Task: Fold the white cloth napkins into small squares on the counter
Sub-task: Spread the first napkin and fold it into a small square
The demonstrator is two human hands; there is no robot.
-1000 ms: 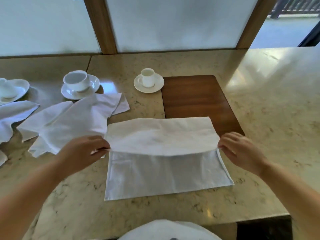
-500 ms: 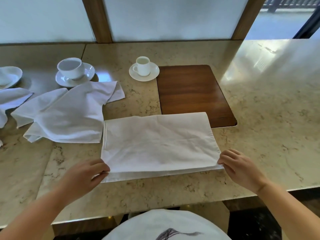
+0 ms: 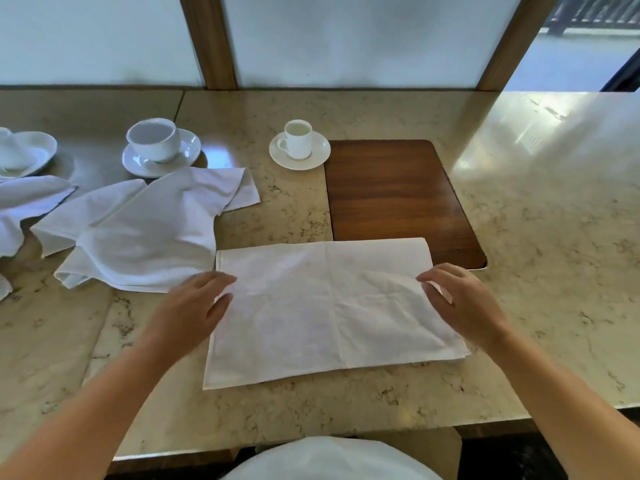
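Both of my hands rest flat on the folded napkin (image 3: pixel 329 306): the left hand (image 3: pixel 194 310) lies over its left edge with fingers loosely spread and pointing inward, and the right hand (image 3: pixel 464 303) lies over its right edge, fingers extended and slightly curled, pinching nothing that I can see. I see the white cloth lying as a wide rectangle on the marble counter (image 3: pixel 536 237), its near long edge a little way in from the counter's front lip and its far right corner overlapping the near edge of the wooden inlay panel (image 3: pixel 394 188). A crease runs down the middle of the cloth. Just beside its far left corner, touching or nearly so, sits a crumpled napkin (image 3: pixel 138 233), with another loose napkin (image 3: pixel 24 206) at the left border. Behind them stand a wide cup on a saucer (image 3: pixel 156 143), a small cup on a saucer (image 3: pixel 299 143) touching the panel's left edge, and a partly visible white dish (image 3: pixel 27 152). To the right of the cloth I have bare counter all the way across.
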